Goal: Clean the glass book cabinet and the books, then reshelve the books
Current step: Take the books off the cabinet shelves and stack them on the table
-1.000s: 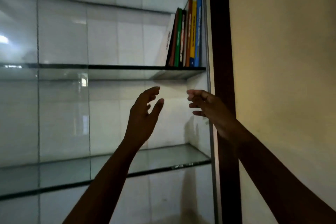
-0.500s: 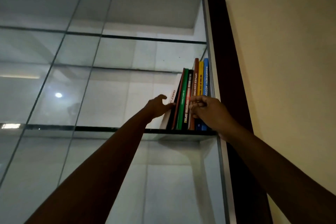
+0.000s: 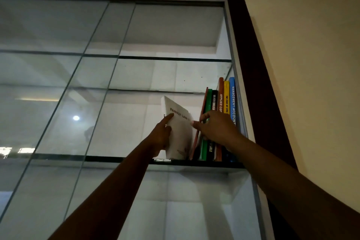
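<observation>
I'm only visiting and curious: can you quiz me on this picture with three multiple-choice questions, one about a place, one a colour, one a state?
1. Where on the glass shelf do the books stand? A) left end B) middle C) right end
2. What colour is the last book by the cabinet frame? A) blue B) green C) black
3. How is the white book? A) lying flat B) tilted away from the row C) upright, untouched
Answers: 1 C, the row ends against the right side; 2 A, its spine is blue; 3 B, the left hand holds it leaning left while the right hand rests on the other spines.
</observation>
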